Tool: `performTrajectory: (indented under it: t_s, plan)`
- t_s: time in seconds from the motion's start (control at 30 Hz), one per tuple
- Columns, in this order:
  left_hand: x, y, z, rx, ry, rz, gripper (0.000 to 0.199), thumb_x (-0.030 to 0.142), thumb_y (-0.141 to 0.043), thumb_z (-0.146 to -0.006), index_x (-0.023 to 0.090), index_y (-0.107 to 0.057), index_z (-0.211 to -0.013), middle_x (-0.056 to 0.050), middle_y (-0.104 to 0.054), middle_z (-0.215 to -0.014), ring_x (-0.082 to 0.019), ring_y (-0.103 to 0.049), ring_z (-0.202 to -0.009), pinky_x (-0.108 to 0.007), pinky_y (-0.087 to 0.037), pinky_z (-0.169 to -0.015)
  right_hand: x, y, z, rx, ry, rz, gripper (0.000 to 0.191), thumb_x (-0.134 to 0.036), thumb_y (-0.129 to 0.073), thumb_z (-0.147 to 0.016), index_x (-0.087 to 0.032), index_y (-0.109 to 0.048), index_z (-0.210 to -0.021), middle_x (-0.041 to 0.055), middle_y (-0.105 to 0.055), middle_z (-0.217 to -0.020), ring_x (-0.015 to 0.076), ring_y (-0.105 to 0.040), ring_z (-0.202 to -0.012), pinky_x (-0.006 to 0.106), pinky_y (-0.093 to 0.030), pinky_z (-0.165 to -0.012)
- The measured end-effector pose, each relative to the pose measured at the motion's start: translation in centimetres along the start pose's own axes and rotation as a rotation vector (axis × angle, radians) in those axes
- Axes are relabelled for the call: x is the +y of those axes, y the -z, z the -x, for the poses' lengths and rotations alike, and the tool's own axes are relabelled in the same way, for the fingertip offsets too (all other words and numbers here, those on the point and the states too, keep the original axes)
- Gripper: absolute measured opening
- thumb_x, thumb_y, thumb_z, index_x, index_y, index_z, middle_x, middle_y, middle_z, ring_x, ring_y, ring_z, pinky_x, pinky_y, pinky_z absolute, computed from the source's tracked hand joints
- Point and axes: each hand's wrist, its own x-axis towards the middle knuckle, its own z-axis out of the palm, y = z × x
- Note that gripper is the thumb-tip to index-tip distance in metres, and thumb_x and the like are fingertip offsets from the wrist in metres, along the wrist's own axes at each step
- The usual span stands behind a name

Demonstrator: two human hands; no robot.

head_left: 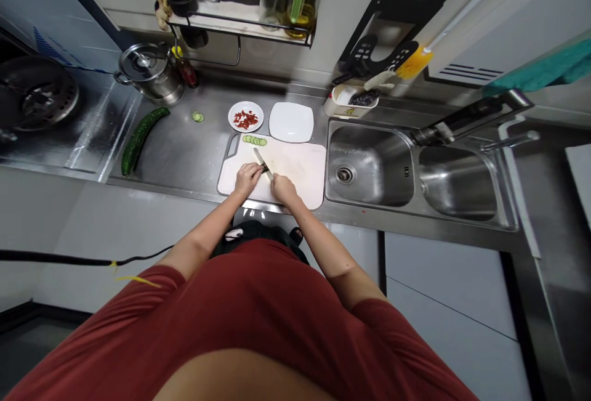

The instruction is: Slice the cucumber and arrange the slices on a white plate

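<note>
A knife [263, 161] lies diagonally over the white cutting board [300, 173], its handle wrapped by my right hand [283, 190]. Close on its left, my left hand [249, 178] has its fingers pressed round a small dark green piece [265, 167] beside the blade; most of that piece is hidden. A row of overlapping cucumber slices [254, 140] rests along the board's far left edge. Beyond the board are a white bowl [233, 119] with chopped red bits and a white square plate [291, 122].
On the left of the counter lie a long cucumber [141, 139] and a few slices [197, 117]. A lidded steel pot [150, 74] and a sauce bottle [185, 70] stand behind. At right are a double sink [369, 167] and a utensil caddy [351, 104].
</note>
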Motion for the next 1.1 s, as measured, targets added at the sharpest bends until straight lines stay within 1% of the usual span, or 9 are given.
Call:
performTrajectory:
  t_s: [0.37,0.57,0.7,0.83,1.1]
  plan:
    - [-0.1,0.0,-0.1,-0.002,-0.004,-0.001,0.023,0.030,-0.047,-0.092,0.020,-0.068,-0.096,-0.007,-0.068,-0.097,-0.019,-0.059,-0.093,-0.035,-0.047,-0.085,-0.6,0.2,-1.7,-0.017,0.027,-0.027,0.029,-0.016,-0.031,-0.094,-0.015,-0.055,-0.111,0.0137,-0.065,-0.104,0.0239,-0.062,-0.095,0.030,-0.046,-0.078]
    - [-0.1,-0.1,0.0,0.012,-0.013,-0.001,0.023,0.030,-0.047,-0.092,0.020,-0.067,-0.098,-0.007,-0.068,-0.097,-0.019,-0.059,-0.094,-0.035,-0.046,-0.086,-1.1,-0.3,-1.8,0.024,0.012,-0.012,0.029,-0.016,-0.030,-0.094,-0.015,-0.054,-0.111,0.0127,-0.066,-0.102,0.0238,-0.063,-0.094,0.031,-0.047,-0.077]
    - [-0.1,-0.1,0.1,0.027,-0.021,0.002,0.023,0.030,-0.047,-0.092,0.020,-0.067,-0.098,-0.007,-0.067,-0.097,-0.019,-0.059,-0.094,-0.035,-0.046,-0.086,-1.3,-0.5,-1.8,0.029,0.003,-0.002,0.029,-0.016,-0.030,-0.094,-0.015,-0.053,-0.112,0.0129,-0.066,-0.102,0.0232,-0.063,-0.095,0.031,-0.046,-0.078]
    - [0.0,0.0,0.1,0.022,-0.014,0.003,0.023,0.030,-0.047,-0.092,0.020,-0.067,-0.098,-0.007,-0.067,-0.097,-0.019,-0.059,-0.094,-0.035,-0.046,-0.086,-1.1,-0.7,-1.2,0.032,-0.020,0.006,0.028,-0.016,-0.032,-0.094,-0.015,-0.054,-0.111,0.0129,-0.066,-0.101,0.0230,-0.063,-0.094,0.030,-0.047,-0.077]
    - [0.0,0.0,0.1,0.009,-0.007,0.010,0.023,0.030,-0.047,-0.092,0.021,-0.067,-0.098,-0.007,-0.067,-0.099,-0.019,-0.058,-0.095,-0.035,-0.046,-0.088,0.3,-1.5,1.2,-0.017,-0.062,0.025,0.026,-0.016,-0.033,-0.094,-0.016,-0.054,-0.109,0.0141,-0.066,-0.101,0.0246,-0.064,-0.094,0.032,-0.047,-0.076]
